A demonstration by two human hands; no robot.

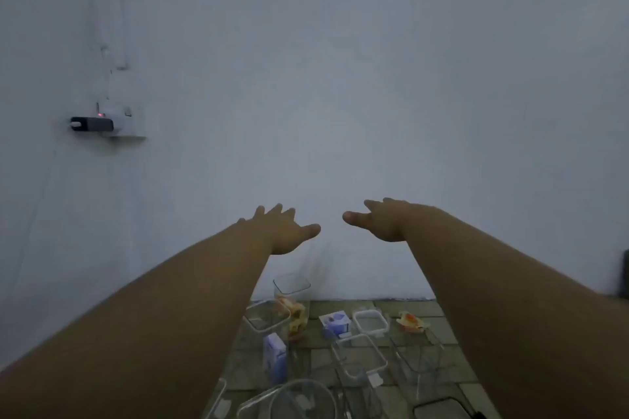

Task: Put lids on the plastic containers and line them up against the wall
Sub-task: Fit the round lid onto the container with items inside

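A: Checking hands, status pls?
B: L hand & R hand were both released, fingers spread, nothing held, raised before wall. Tall clear container stood on tiled floor, by wall base.

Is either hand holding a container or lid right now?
No. The left hand and right hand are open in mid-air, holding nothing.
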